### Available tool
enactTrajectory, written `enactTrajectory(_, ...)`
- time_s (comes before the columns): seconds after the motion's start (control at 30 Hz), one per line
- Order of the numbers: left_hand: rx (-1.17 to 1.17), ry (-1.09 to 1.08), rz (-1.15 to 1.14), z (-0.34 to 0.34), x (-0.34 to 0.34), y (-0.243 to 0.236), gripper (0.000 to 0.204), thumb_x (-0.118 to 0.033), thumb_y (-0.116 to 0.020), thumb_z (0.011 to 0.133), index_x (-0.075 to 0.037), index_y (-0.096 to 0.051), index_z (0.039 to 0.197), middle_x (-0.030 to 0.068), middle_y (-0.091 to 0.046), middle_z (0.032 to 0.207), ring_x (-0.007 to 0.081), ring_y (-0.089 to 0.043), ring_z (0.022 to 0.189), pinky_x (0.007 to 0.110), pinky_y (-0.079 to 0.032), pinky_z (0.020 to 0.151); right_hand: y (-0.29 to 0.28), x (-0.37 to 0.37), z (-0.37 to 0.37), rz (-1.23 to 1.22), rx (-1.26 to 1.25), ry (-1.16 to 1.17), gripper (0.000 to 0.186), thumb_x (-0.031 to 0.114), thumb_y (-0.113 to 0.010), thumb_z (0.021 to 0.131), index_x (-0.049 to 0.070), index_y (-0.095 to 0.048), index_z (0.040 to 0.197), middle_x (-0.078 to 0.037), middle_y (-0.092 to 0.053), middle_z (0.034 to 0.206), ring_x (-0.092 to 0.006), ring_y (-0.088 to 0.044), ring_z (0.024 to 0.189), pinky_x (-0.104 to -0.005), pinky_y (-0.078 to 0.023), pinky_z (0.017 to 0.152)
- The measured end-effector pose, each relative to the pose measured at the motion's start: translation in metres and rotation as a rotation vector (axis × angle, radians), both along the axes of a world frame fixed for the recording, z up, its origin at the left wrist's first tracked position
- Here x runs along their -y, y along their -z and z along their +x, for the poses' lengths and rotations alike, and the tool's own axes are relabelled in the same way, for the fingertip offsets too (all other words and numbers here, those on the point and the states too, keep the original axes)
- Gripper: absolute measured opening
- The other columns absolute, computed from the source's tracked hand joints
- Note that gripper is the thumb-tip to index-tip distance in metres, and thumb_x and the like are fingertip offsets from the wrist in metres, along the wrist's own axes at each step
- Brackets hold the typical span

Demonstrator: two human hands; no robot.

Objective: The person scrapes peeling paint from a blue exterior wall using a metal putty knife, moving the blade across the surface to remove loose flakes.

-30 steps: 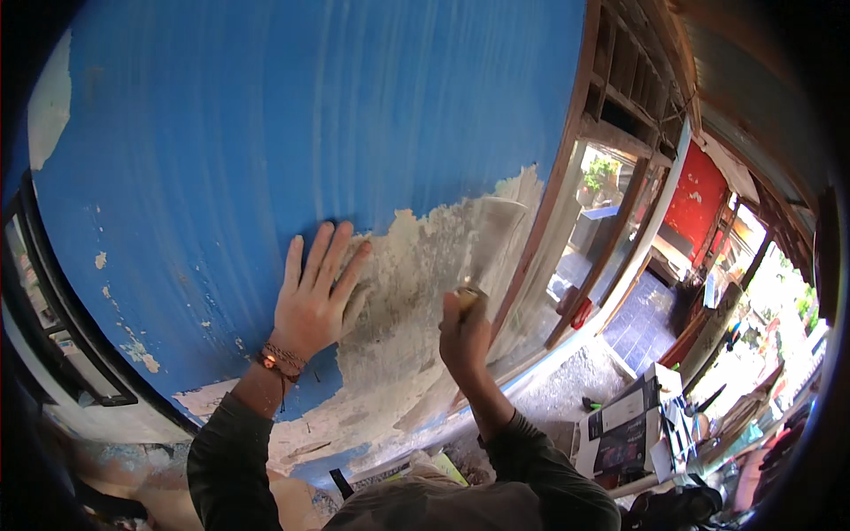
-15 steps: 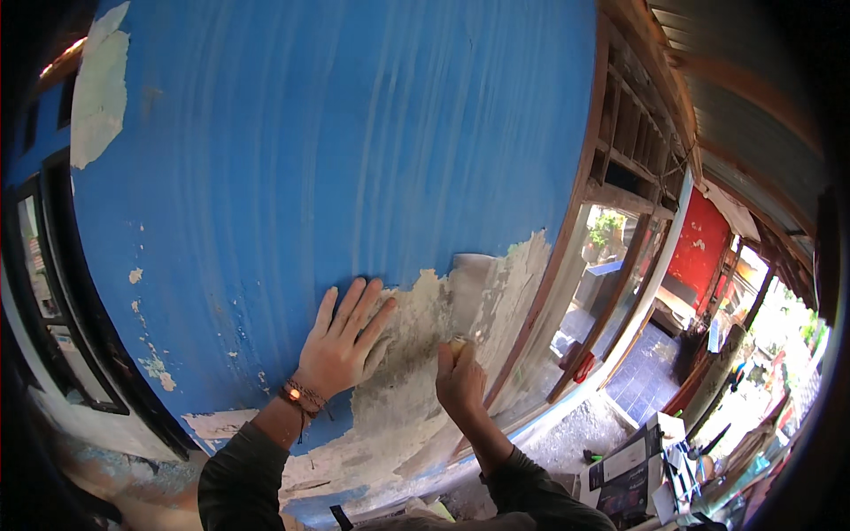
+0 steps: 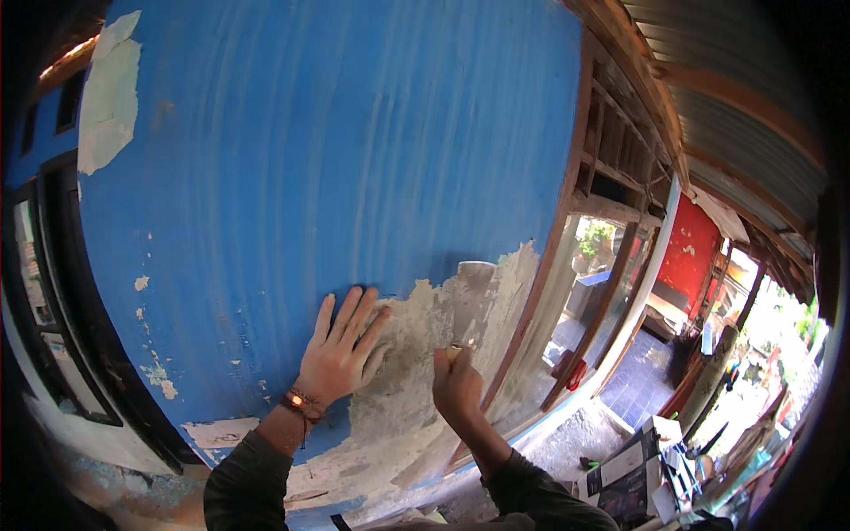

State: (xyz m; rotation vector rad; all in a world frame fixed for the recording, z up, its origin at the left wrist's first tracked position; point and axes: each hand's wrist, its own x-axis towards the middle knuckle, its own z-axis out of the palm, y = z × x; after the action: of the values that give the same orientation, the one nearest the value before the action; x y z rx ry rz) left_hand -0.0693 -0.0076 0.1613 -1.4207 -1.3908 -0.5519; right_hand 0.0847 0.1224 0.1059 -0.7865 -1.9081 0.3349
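Peeling blue paint covers the wall point(image 3: 292, 159) in front of me, with a bare grey-beige patch point(image 3: 407, 354) low in its middle. My left hand point(image 3: 341, 354) lies flat on the wall with fingers spread, at the border of blue paint and bare patch. In my closed right hand point(image 3: 459, 385) is the handle of a scraper point(image 3: 475, 296) with a wide metal blade. The blade points up, and its top edge is at the lower border of the blue paint. From this view I cannot tell whether the edge touches the wall.
To the right are a wooden-framed glass window point(image 3: 589, 301) and a corrugated metal roof point(image 3: 744, 115). Boxes and clutter point(image 3: 633, 465) stand at the lower right. A dark-framed window point(image 3: 53, 327) is at the left. Another bare patch point(image 3: 111, 102) shows at upper left.
The view has shifted slightly. The scraper's blade now shows its top edge tilted a little off the wall, lighter than before. My left hand stays flat on the wall.
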Motion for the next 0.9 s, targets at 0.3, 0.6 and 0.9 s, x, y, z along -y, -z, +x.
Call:
enactTrajectory(0.3, -0.012, -0.025, -0.031, 0.002, 0.005, -0.004, 0.049, -0.029, -0.057, 0.081, -0.008, -0.049, 0.125, 0.0138, -0.036, 0.139, 0.0286, -0.033, 0.129, 0.048, -0.027, 0.104, 0.015, -0.001, -0.002, -0.054, -0.073, -0.03, 0.031, 0.03, -0.055, 0.087, -0.001, -0.049, 0.091, -0.02, -0.059, 0.064, -0.0407, -0.06, 0.063, -0.0451, -0.047, 0.057)
enactTrajectory(0.6, -0.017, 0.006, 0.007, -0.002, -0.002, -0.001, 0.051, -0.028, -0.061, 0.078, -0.009, -0.05, 0.124, 0.0163, -0.035, 0.138, 0.0308, -0.032, 0.128, 0.052, -0.027, 0.104, 0.017, -0.002, -0.012, 0.094, 0.003, -0.007, 0.021, 0.018, -0.057, 0.086, -0.002, -0.049, 0.09, -0.018, -0.058, 0.064, -0.038, -0.059, 0.059, -0.046, -0.045, 0.054)
enactTrajectory(0.9, 0.011, 0.018, -0.008, 0.004, 0.006, 0.002, 0.049, -0.023, -0.059, 0.078, -0.009, -0.05, 0.124, 0.0161, -0.035, 0.138, 0.0307, -0.032, 0.129, 0.051, -0.026, 0.104, 0.002, 0.014, 0.006, 0.178, -0.382, -0.242, 0.024, 0.02, -0.055, 0.087, -0.003, -0.046, 0.089, -0.017, -0.058, 0.064, -0.037, -0.059, 0.056, -0.0398, -0.043, 0.047)
